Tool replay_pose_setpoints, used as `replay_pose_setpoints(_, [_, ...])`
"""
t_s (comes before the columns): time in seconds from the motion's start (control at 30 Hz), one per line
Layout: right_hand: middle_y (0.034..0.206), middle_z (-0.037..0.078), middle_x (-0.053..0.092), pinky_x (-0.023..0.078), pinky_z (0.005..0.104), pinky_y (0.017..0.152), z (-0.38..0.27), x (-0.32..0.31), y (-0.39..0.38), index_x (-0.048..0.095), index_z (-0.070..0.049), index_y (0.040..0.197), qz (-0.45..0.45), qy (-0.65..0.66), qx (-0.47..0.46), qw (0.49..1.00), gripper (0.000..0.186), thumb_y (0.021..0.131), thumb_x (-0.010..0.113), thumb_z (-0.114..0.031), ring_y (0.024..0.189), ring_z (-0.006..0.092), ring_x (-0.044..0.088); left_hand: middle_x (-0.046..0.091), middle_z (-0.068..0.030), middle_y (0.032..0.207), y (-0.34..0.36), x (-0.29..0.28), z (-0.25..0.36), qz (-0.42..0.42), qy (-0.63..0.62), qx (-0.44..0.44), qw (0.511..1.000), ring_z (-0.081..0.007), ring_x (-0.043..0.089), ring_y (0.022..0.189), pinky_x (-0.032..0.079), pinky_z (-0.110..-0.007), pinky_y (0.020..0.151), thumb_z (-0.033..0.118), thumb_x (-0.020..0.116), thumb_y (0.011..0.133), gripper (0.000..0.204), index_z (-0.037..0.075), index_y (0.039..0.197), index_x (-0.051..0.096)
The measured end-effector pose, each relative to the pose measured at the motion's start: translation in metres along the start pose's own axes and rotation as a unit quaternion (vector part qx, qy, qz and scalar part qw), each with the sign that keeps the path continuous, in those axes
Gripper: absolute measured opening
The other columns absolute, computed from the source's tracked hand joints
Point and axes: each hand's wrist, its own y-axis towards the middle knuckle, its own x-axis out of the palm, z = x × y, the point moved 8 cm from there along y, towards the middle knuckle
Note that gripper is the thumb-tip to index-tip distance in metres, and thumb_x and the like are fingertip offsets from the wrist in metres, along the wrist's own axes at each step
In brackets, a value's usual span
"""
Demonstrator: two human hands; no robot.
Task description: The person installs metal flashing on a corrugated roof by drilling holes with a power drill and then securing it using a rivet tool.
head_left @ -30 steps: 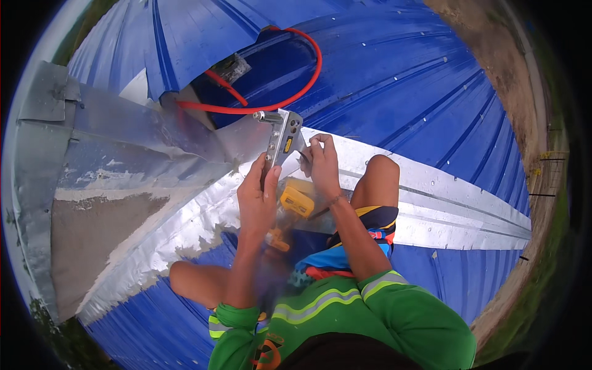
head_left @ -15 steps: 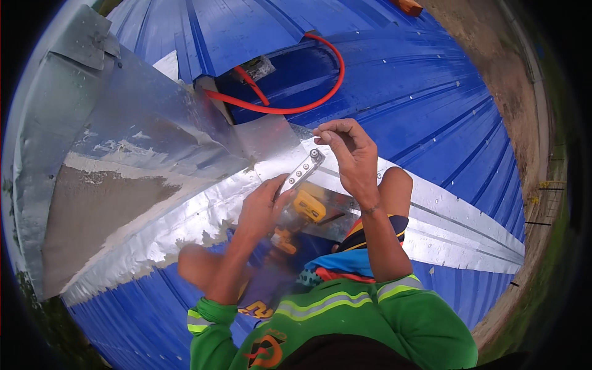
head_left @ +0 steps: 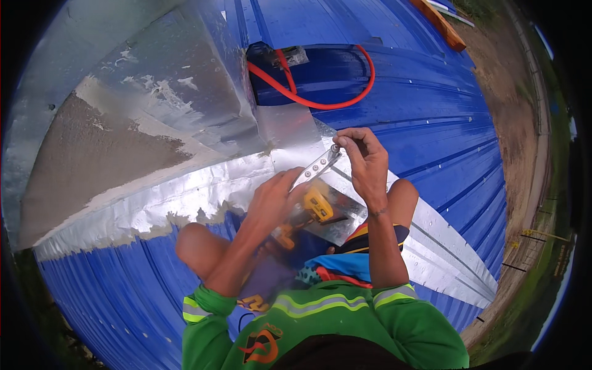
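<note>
The left hand (head_left: 274, 200) is wrapped around one end of a silver tool (head_left: 317, 168). Its fingers are curled in close, and the grip looks firm. The tool is in the air between the two hands, in front of the person. It slants up and to the right, with a row of little round metal bits along its side.

The right hand (head_left: 367, 169) is up by the tool's far end. Its thumb and first finger come close together there. I cannot tell if they pinch something tiny, or if they touch the tip.

The tool looks like hard metal, so it should be stiff and not bend or break. I guess it has some weight, but one hand can hold it up. The smooth sides may get slippery if wet. The best place to hold it is likely the long part, deep in the palm, with fingers off the tip.

A yellow power tool (head_left: 317, 206) is lower down, partly blurred. Shiny metal (head_left: 444, 243) runs across the blue roof (head_left: 431, 123), and a red hose (head_left: 345, 103) loops near the top.
</note>
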Motion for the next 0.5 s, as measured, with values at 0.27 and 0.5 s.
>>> replay_pose_setpoints(0.27, [0.093, 0.006, 0.066, 0.05, 0.0252, 0.078, 0.005, 0.018, 0.002, 0.067, 0.003, 0.101, -0.018, 0.0, -0.013, 1.0, 0.01, 0.092, 0.063, -0.001, 0.084, 0.011, 0.062, 0.068, -0.0225, 0.096, -0.008, -0.008, -0.008, -0.003, -0.006, -0.038, 0.999, -0.0388, 0.066, 0.087, 0.05, -0.042, 0.076, 0.029, 0.066, 0.093, 0.037, 0.004, 0.12, 0.064])
replay_pose_setpoints(0.5, [0.099, 0.007, 0.062, 0.049, 0.0263, 0.081, 0.001, 0.024, -0.001, 0.07, 0.002, 0.099, -0.063, -0.083, -0.058, 0.993, 0.01, 0.091, 0.063, 0.0, 0.092, 0.0147, 0.061, 0.068, -0.0228, 0.098, -0.013, -0.014, -0.013, -0.007, -0.008, -0.068, 0.998, -0.0392, 0.066, 0.088, 0.05, -0.042, 0.076, 0.029, 0.066, 0.093, 0.037, 0.003, 0.119, 0.064])
